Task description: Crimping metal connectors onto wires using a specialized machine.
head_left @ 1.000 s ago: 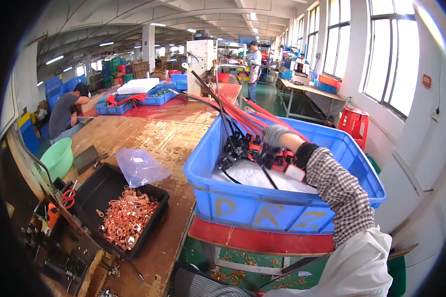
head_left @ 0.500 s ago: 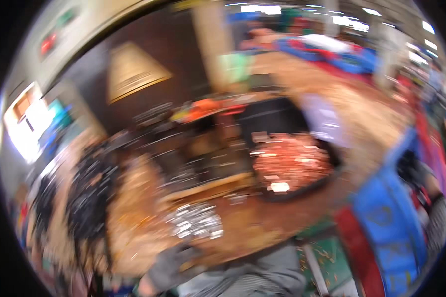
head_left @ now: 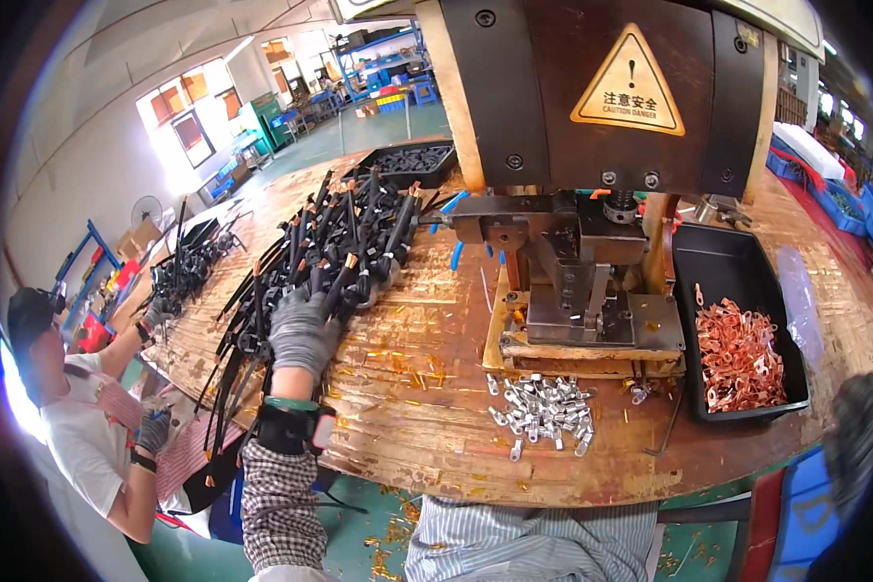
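My left hand (head_left: 301, 332), in a grey glove, rests on a heap of black cables (head_left: 359, 218) with bare copper ends. Its fingers curl down around a cable, and the fingertips are partly hidden among the pieces. At the far right edge, my right hand (head_left: 858, 422), also gloved, hangs blurred by a blue bin (head_left: 805, 509); its fingers cannot be made out. Between the hands stands a press machine (head_left: 592, 315) with a yellow warning triangle. In front of it lies a pile of silver cable lugs (head_left: 548, 412). Copper lugs (head_left: 739, 359) fill part of a black tray (head_left: 723, 257).
A co-worker (head_left: 92, 417) with gloved hands sits at the left beside another cable pile (head_left: 189, 267). Behind the near heap is a black tray of dark parts (head_left: 403, 160). A hex key (head_left: 664, 427) and yellow scraps lie on the wooden table (head_left: 407, 436). A plastic bag (head_left: 798, 301) adjoins the copper tray.
The view has swung left and sharpened. My left hand has moved from near the table's front edge onto the cable heap. My right hand remains by the blue bin on the right.
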Demonstrator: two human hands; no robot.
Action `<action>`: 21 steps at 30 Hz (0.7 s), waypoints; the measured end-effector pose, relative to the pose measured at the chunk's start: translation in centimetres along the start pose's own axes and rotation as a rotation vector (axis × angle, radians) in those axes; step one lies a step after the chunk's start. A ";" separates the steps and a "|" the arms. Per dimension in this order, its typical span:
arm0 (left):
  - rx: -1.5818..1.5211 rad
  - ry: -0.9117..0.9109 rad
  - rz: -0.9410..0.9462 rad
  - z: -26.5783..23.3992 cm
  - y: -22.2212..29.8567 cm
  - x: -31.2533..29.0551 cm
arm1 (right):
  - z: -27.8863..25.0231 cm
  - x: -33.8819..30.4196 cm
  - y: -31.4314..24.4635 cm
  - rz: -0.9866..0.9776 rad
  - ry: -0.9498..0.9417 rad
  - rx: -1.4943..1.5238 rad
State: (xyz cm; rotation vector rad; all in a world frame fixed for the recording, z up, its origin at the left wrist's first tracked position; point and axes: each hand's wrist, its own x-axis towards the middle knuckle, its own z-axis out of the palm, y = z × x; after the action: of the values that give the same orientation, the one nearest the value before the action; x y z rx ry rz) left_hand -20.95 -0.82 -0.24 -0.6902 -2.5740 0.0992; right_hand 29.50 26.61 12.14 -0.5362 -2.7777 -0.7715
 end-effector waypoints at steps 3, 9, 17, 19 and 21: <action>0.136 -0.178 -0.151 2.4 -3.4 -0.5 | 0.4 0.6 -2.6 -0.140 -0.065 0.060; -0.048 -0.034 -0.168 5.6 -5.6 -1.5 | 3.3 2.0 -5.0 -0.092 0.016 0.309; -0.123 -0.162 0.051 5.4 -9.2 -2.4 | 5.1 8.2 -8.5 -0.305 -0.014 0.371; -0.182 -0.121 0.093 4.6 -9.3 -2.9 | 5.1 8.1 -9.4 -0.301 -0.041 0.389; -0.198 -0.201 0.068 4.0 -9.5 -3.4 | 5.0 8.2 -10.1 -0.369 -0.094 0.422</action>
State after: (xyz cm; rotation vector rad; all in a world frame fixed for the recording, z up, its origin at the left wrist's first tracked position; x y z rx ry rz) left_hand -24.57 -10.58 -3.48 -0.8812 -2.7780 -0.0693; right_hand 17.52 23.55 5.75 0.0196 -3.0408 -0.1998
